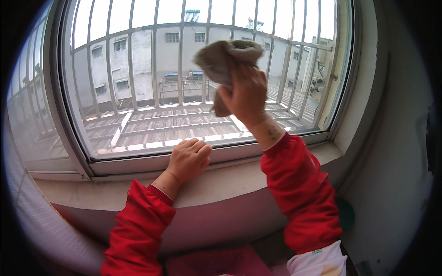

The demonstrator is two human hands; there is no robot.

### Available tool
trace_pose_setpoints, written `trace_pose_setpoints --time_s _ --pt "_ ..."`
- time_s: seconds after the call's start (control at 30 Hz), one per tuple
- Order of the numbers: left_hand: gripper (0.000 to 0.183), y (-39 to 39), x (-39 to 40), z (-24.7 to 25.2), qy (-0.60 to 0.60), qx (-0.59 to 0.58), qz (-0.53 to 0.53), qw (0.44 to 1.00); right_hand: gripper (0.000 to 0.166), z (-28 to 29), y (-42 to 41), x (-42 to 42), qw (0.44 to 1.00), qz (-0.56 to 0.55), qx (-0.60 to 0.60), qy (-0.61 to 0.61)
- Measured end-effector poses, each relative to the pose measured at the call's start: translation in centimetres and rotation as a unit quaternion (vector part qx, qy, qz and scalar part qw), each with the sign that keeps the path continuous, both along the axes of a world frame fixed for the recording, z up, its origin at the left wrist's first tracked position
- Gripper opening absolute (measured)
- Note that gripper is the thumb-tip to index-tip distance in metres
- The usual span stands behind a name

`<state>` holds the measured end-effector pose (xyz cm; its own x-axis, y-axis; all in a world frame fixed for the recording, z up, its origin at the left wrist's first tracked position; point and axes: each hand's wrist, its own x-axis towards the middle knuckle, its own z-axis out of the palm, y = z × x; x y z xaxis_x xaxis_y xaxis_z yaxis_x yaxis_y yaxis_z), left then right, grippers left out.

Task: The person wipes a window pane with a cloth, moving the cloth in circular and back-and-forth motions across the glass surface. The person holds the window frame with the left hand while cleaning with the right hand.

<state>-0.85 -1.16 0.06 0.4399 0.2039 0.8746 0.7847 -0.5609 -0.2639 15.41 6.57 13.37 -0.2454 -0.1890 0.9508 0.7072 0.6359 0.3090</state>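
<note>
A grey-brown cloth (pixel 215 60) lies against or close to the window pane (pixel 145 79), bunched under the fingers of my right hand (pixel 248 91). One corner of it hangs down beside the thumb, and its upper part is folded over. My left hand (pixel 190 158) is curled into a loose fist at the lower rail of the window's metal frame (pixel 238 153), just above the sill (pixel 228 183). Nothing shows in its fingers, though its underside is hidden. Red sleeves cover both forearms.
Outside the glass stands a metal security grille (pixel 181 65), with corrugated roofing (pixel 165 126) below. White tiled wall (pixel 45 214) borders the left, a plain wall (pixel 390 193) the right. A green round object (pixel 345 214) sits low behind my right sleeve; something pink (pixel 217 262) lies below.
</note>
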Motion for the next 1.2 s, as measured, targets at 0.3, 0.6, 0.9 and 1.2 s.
trace_pose_setpoints --time_s 0.3,0.6,0.9,1.2 --pt "0.037 0.8 -1.0 -1.3 0.031 -0.143 0.003 0.989 0.046 -2.0 -5.8 -14.0 0.983 0.073 0.069 -0.156" --pt "0.038 1.6 -2.1 -2.4 -0.004 -0.144 -0.051 0.988 0.027 -0.4 -7.7 -16.3 0.941 0.034 0.111 -0.318" --pt "0.022 0.0 -0.8 -0.5 0.052 -0.023 0.021 0.998 0.063 4.4 0.3 1.4 0.987 -0.031 0.093 -0.131" --pt "0.019 0.0 -0.7 -0.3 0.054 -0.010 0.029 0.998 0.036 -1.9 11.1 21.8 0.983 -0.075 -0.050 0.163"
